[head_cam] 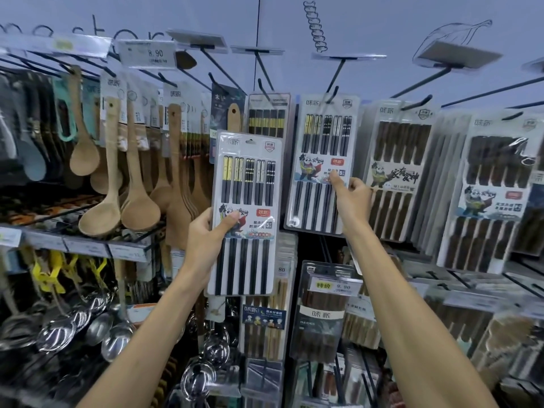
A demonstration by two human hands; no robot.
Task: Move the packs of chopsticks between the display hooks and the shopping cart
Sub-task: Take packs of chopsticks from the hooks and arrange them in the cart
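Observation:
My left hand (206, 242) grips a pack of black chopsticks (245, 184) by its left edge, thumb on the front label, holding it upright in front of the display. My right hand (351, 198) holds a second, matching pack (322, 142) at its right edge near the label. That pack hangs on a black display hook (334, 94). No shopping cart is in view.
Packs of dark wooden chopsticks (403, 160) hang to the right, with more packs (323, 310) below. Wooden spoons (138, 184) hang on hooks at the left, steel ladles (88, 322) under them. Price tags (148, 53) stick out on hook ends overhead.

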